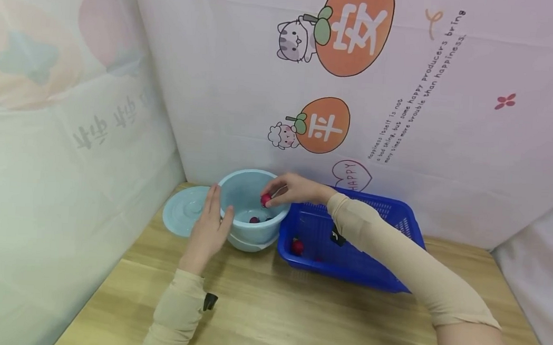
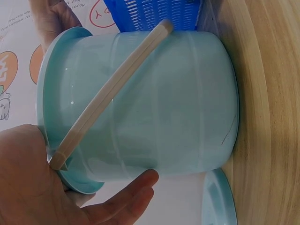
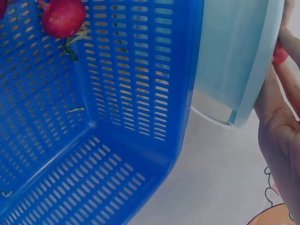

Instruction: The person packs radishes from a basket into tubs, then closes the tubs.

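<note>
One red radish (image 1: 266, 199) in the pinch of the right hand (image 1: 292, 188), over the opening of the pale-blue bucket (image 1: 256, 233), left of the blue basket (image 1: 341, 274); at bucket's left rim, left hand (image 1: 207, 230) with thumb spread from fingers.

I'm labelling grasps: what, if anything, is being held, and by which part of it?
The right hand pinches a red radish by its round body; the left hand only rests against the bucket.

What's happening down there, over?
Left hand against the bucket; right hand pinching a radish at its opening. More radishes in the basket. Lid off to one side, not blocking.
</note>
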`<state>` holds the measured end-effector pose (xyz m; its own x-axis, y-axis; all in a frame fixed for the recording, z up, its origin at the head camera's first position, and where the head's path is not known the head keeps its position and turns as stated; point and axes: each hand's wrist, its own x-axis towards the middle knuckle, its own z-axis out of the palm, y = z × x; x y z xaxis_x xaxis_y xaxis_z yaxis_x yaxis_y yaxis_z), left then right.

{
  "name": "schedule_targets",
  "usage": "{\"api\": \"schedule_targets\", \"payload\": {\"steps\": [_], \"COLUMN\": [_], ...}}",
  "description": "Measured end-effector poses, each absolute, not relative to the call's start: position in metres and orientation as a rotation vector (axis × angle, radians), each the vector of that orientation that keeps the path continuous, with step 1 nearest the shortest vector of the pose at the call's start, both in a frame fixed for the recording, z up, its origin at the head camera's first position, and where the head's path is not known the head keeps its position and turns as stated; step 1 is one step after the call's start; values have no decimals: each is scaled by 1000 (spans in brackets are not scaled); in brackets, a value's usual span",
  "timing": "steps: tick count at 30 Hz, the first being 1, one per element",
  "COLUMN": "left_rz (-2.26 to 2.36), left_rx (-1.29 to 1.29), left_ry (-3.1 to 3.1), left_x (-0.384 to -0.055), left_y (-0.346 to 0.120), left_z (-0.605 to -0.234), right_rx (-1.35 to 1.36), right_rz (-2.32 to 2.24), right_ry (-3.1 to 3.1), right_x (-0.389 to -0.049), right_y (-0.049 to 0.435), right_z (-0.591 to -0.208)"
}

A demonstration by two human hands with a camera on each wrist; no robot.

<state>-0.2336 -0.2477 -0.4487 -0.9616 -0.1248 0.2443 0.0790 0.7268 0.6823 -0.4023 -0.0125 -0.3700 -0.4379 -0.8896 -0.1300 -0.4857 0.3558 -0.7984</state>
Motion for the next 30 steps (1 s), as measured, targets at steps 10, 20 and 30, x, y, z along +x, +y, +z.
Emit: {"api": "schedule_targets", "payload": {"steps": [10,20,30], "left_rz": [-1077,-1086,-1081], "left_rx": [26,29,23], "left_ry": [-2644,-2651,-2656], "left_x": [-234,-233,-233], "left_y": [-247,-247,-248], "left_z": [-449,-449,-449], "right_rx": [-1134,-1137,-1139], "right_rz": [-953,-969,-1048], "right_ry": [2034,2030,2004], "right_x": [-397,-398,-398], "right_y": [-11,-10,-5], "right_z": [-365,-369,-375]}}
